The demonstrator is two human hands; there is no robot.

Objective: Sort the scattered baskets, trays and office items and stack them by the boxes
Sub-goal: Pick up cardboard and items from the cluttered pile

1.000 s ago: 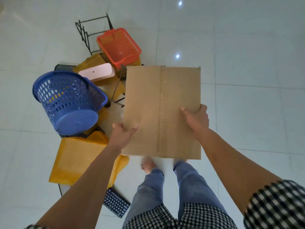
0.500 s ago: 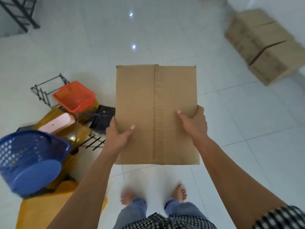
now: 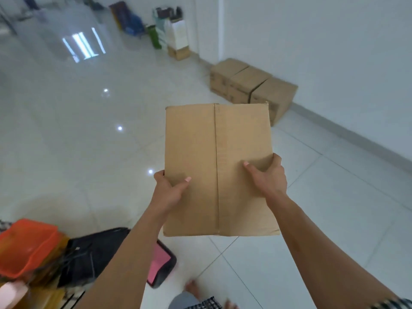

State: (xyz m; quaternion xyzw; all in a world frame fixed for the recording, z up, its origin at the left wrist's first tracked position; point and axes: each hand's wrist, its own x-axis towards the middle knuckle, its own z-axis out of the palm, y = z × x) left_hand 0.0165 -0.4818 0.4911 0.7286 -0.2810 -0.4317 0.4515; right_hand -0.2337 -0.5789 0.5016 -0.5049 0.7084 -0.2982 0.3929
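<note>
1. Seen from the head, looking forward and down: a cardboard panel (image 3: 218,170) held out at the centre, with a seam from twelve to six o'clock. Flat sheet or top of a closed carton, impossible to tell.
2. Both hands closed on it. Left hand (image 3: 169,190) at eight o'clock of the panel, thumb laid over the top face, fingers tucked under the edge and hidden. Right hand (image 3: 267,177) at four o'clock, thumb on top, fingers wrapped round the right edge.
3. At one o'clock, a row of brown boxes (image 3: 252,85) on the floor (image 3: 89,141) at the foot of a white wall (image 3: 334,52). Well apart from the panel, though partly covered by its far right corner.
4. At seven to eight o'clock, a blurred heap on the floor: an orange basket (image 3: 26,244), a black tray (image 3: 98,253), and a pink-and-black item (image 3: 161,262) just beside the left forearm.
5. At twelve o'clock, far off by the wall, mixed clutter (image 3: 169,34), too small to name.
6. Judged step: carrying one sorted piece towards the boxes. Task probably early, given the heap left to sort.
7. Likely next: walking towards one o'clock, then lowering the panel beside the boxes with both grips kept until it rests flat or leans steady.
</note>
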